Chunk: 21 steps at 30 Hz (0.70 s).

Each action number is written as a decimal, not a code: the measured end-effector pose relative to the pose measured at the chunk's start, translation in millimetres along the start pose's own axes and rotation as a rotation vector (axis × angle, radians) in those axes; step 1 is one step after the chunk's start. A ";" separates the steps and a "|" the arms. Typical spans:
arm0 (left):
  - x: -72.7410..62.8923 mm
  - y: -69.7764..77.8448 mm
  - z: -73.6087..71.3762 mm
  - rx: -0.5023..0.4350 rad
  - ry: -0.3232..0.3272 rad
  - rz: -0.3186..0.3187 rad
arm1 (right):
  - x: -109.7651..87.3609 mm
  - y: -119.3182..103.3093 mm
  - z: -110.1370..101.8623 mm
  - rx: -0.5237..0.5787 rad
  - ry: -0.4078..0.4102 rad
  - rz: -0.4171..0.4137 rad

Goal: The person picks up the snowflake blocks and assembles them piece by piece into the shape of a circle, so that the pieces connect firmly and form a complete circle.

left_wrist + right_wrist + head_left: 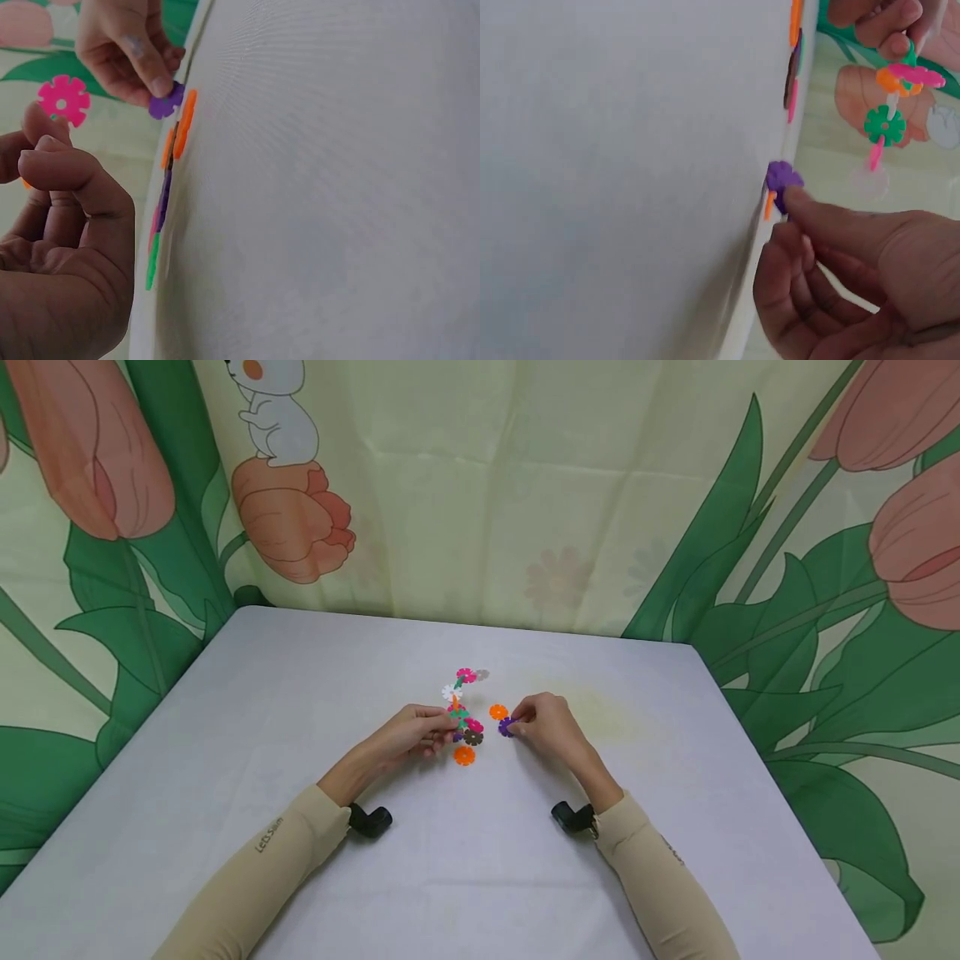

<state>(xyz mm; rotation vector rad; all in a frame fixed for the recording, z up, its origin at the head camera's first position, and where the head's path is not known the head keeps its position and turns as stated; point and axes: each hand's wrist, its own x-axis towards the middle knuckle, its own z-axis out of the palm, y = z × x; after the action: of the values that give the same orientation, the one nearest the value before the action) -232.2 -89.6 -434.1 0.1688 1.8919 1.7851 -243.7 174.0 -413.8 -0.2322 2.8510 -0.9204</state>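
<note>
Flower-disc chain [885, 125]: held up over the bench [480, 877] there, fingers of the left hand [415, 732] pinched on its green end.
Loose flower discs [464, 756]: down by the left hand.
Purple flower disc [506, 727]: clamped in fingers of the right hand [553, 728], beside an orange disc [498, 712].

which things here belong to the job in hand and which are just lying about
Seem to belong:
linked flower-shaped pieces, pinched in the left hand
purple piece, pinched in the right hand
loose orange pieces and brown piece, likely spares

Just surroundings:
white tabletop
tulip-print backdrop
black devices at the wrists
</note>
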 end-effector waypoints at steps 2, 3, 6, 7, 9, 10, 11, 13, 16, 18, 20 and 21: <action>-0.1 0.3 0.5 -0.001 -0.002 0.000 | -2.1 1.1 -3.3 0.007 -0.011 0.004; -0.2 0.5 0.7 0.000 -0.002 0.000 | -2.6 2.5 -4.7 0.011 -0.023 0.005; -0.6 1.0 1.6 0.002 -0.001 -0.004 | -3.5 6.8 -8.5 0.034 -0.069 0.012; -0.8 1.0 1.7 0.003 -0.002 -0.005 | -3.7 7.7 -9.4 0.046 -0.086 0.017; -1.4 0.9 1.7 0.005 -0.002 -0.007 | -4.1 9.9 -11.3 0.080 -0.125 0.010; -1.8 1.0 1.7 0.005 -0.002 -0.009 | -4.6 10.2 -12.7 0.106 -0.147 0.009; -2.2 1.2 1.7 0.005 -0.001 -0.010 | -5.4 10.4 -14.3 0.130 -0.170 0.002; -2.8 1.5 1.8 0.006 -0.002 -0.011 | -7.1 9.5 -17.6 0.194 -0.229 -0.009; -3.7 2.3 2.1 0.004 -0.005 -0.010 | -9.8 6.8 -22.6 0.287 -0.330 -0.041; -4.1 2.9 2.5 0.001 -0.006 -0.010 | -10.7 5.6 -24.2 0.333 -0.393 -0.062; -4.2 3.3 2.8 -0.003 -0.009 -0.010 | -11.2 4.8 -24.9 0.370 -0.445 -0.074; -4.3 3.4 3.1 -0.004 -0.011 -0.010 | -11.4 4.6 -25.1 0.384 -0.464 -0.073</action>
<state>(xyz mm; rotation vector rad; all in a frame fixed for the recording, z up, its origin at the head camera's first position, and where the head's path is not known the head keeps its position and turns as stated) -228.0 -88.4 -429.5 0.1676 1.8785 1.7778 -237.4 194.0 -395.4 -0.4404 2.2125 -1.2184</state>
